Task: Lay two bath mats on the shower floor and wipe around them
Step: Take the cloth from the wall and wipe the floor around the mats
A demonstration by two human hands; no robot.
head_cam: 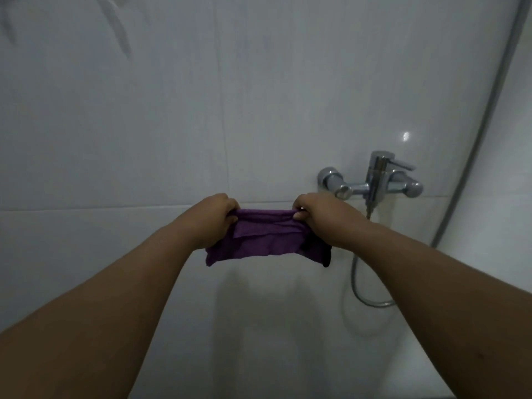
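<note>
A purple cloth (264, 240) hangs stretched between my two hands in front of the white tiled shower wall. My left hand (214, 216) grips its upper left corner, fingers curled over the edge. My right hand (319, 218) pinches the upper right corner, thumb on the near side. The cloth is folded over on itself and its lower edge sags below my wrists. No bath mat and no shower floor appear in the head view.
A chrome shower mixer tap (374, 182) is mounted on the wall just right of my right hand. Its metal hose (357, 283) loops down below it and rises along the right edge. White wall tiles (144, 125) fill the view.
</note>
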